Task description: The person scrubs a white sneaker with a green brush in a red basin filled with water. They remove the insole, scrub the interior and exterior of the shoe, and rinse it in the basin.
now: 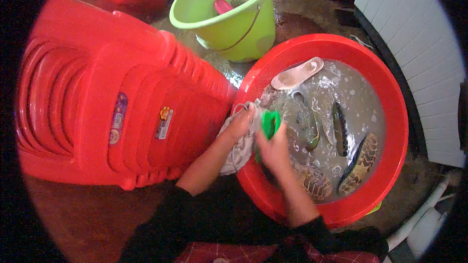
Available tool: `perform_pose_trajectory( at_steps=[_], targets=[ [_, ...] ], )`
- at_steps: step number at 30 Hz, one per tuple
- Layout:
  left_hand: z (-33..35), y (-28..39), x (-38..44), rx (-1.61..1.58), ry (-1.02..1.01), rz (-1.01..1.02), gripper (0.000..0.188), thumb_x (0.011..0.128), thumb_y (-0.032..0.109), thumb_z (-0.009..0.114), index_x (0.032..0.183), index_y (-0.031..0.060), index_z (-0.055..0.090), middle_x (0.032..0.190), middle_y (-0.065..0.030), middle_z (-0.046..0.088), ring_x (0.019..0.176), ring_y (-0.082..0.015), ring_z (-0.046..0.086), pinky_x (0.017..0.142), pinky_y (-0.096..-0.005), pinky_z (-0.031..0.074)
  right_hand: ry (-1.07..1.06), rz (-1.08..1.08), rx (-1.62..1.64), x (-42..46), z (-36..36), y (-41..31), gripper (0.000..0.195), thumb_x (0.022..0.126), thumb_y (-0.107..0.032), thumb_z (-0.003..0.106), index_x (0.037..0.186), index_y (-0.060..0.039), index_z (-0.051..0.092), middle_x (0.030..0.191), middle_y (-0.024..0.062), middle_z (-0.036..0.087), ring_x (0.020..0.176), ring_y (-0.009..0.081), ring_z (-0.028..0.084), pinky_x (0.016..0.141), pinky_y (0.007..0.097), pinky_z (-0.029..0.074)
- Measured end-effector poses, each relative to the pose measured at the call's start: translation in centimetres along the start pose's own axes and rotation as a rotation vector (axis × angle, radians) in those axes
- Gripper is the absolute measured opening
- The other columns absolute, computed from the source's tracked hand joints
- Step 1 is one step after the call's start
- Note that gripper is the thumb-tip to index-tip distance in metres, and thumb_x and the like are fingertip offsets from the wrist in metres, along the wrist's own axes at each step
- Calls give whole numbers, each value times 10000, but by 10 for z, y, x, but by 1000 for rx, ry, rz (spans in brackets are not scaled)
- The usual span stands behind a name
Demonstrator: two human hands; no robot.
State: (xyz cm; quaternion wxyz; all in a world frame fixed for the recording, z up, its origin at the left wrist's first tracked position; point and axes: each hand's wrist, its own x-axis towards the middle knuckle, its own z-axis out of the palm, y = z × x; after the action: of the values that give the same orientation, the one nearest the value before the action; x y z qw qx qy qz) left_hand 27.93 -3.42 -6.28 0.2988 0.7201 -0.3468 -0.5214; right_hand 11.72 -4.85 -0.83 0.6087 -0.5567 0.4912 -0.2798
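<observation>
My left hand (239, 126) grips a whitish cloth shoe (232, 159) with loose laces, over the left rim of a red plastic basin (396, 124). In my right hand (274, 149) is a green scrubbing brush (271, 121), held close against the shoe; its bristles are hidden. Murky, foamy water (360, 95) fills the basin. A pale insole (298, 75) leans at the far inner wall. Near the front right a shoe lies with its patterned sole (362, 164) up, and another sole (316, 182) shows by my right forearm. Dark shoe parts (340, 129) break the surface mid-basin.
Stacked red plastic stools or chairs (179, 109) with stickers stand on the left, reaching the basin. Beyond is a lime-green bucket (241, 40) holding a pink object (222, 6). A white slatted panel (413, 44) borders the right side. The floor (292, 25) looks wet.
</observation>
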Motion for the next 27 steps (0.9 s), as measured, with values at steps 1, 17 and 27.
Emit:
perform_pose_trajectory(
  at_steps=[1, 17, 27],
  targets=[
    [-6, 0, 0, -166, -8, -7, 560, 996, 452, 280, 1199, -19, 505, 1157, -89, 557, 1052, -186, 519, 959, -342, 387, -18, -53, -12, -33, 13, -1, 616, 814, -221, 644, 1287, 12, 327, 1116, 267, 554, 1022, 378, 580, 875, 440, 443],
    [-17, 0, 2, -845, -389, 103, 623, 958, 574, 219, 1066, 79, 582, 1033, -29, 606, 958, -143, 561, 873, -309, 448, -97, 117, -261, 15, 20, -38, 654, 824, -365, 602, 1274, 17, 320, 1064, 324, 577, 986, 456, 580, 840, 497, 459],
    [-17, 9, 7, -928, -167, 101, 584, 972, 511, 310, 1307, 48, 429, 1152, -67, 561, 1052, -174, 545, 933, -333, 436, -98, 197, 103, 41, -59, 60, 633, 807, -313, 664, 1276, 15, 393, 1086, 179, 606, 994, 268, 600, 855, 378, 471]
  ],
)
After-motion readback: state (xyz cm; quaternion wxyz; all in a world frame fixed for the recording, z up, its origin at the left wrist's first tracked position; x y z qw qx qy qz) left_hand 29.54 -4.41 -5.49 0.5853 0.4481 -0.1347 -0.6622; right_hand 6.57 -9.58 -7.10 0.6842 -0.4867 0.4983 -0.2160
